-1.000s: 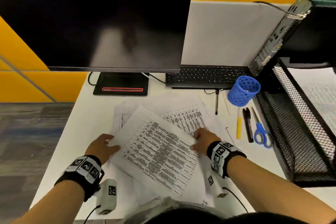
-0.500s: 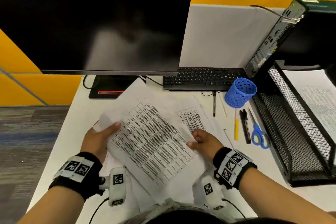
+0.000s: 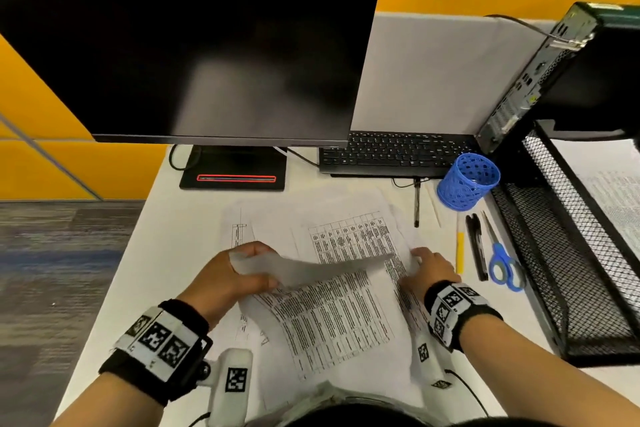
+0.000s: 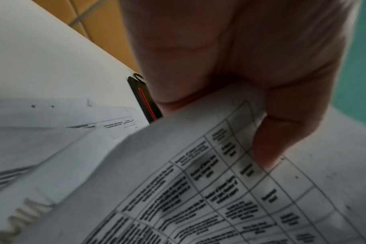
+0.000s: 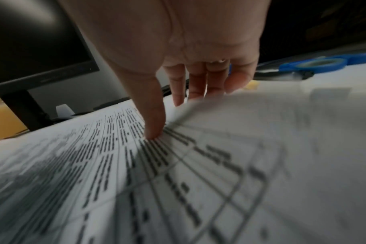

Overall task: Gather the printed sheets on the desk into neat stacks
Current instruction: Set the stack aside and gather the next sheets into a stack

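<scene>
Printed sheets (image 3: 346, 239) lie fanned and skewed mid-desk, in front of the monitor (image 3: 194, 45). Left hand (image 3: 228, 279) pinches the top sheet (image 3: 322, 308) at its far corner, thumb on print, sheet bowed. Right hand (image 3: 431, 269): thumb presses the sheet, fingers curl under its right edge. Risks: creasing under the pinch; lower sheets dragged further askew toward the scissors (image 3: 504, 269).
</scene>
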Available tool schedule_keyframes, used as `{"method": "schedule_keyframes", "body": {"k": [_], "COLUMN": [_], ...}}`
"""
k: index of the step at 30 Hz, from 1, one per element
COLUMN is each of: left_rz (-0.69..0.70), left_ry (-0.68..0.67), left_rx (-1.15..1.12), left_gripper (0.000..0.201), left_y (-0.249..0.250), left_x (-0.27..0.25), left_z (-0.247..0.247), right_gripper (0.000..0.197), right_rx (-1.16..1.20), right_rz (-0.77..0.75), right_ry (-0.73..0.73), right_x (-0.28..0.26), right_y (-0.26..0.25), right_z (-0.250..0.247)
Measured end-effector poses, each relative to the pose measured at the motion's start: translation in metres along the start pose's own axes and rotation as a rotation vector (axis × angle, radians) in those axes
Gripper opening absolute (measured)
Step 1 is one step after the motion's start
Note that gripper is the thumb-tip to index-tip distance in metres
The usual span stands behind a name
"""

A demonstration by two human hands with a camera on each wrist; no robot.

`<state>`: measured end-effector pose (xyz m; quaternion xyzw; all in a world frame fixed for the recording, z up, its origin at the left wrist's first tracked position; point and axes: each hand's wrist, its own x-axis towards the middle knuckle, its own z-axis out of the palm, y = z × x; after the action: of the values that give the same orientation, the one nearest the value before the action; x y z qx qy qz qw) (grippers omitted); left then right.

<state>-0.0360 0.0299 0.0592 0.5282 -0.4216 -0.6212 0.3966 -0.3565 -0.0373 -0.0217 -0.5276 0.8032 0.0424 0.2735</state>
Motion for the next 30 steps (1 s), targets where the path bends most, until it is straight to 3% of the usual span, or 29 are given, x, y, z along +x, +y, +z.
{"method": "schedule_keyframes", "body": {"k": [6,11,15,17,19,21,22,26,28,30], "left_rz": [-0.040,-0.022,0.018,0.028,0.036,0.057,0.063,0.080,0.118,0.147], "left_ry": [0.002,0.060,0.112,0.130,0.176,0.250,0.272,0.255,0.290,0.368], "left_rx": [0.035,-0.064,-0.132,-0.135,-0.108,-0.085,-0.077,-0.100,-0.044,-0.041], "left_gripper": [0.027,0.058,0.077,0.078,0.062,0.029,0.026,0.032,0.045,0.057], "left_y": [-0.017,-0.022,-0.019,-0.016,-0.015,-0.014,-0.015,-0.012,-0.010,-0.010], "left_x": [-0.004,-0.009,-0.005,-0.002,0.003,0.008,0.011,0.015,0.016,0.021], "left_z": [-0.002,-0.002,0.002,0.005,0.008,0.009,0.009,0.011,0.011,0.009], "right_gripper": [0.036,0.003,0.020,0.015,0.009,0.009,0.008,0.014,0.016,0.004], "right_rx": [0.149,0.462,0.680,0.705,0.764,0.880,0.968,1.040,1.061,1.156], "right_rz": [-0.069,-0.078,-0.069,-0.049,-0.047,-0.069,-0.065,-0.159,-0.194,-0.224], "right_ry": [0.007,0.088,0.075,0.095,0.081,0.043,0.005,-0.099,-0.154,-0.199], "right_x": [0.005,0.003,-0.008,-0.014,-0.017,-0.024,-0.028,-0.030,-0.029,-0.030], "right_y": [0.009,0.026,0.034,0.035,0.037,0.034,0.033,0.030,0.029,0.028], "right_z": [0.001,-0.017,-0.026,-0.030,-0.030,-0.029,-0.029,-0.027,-0.024,-0.021]}}
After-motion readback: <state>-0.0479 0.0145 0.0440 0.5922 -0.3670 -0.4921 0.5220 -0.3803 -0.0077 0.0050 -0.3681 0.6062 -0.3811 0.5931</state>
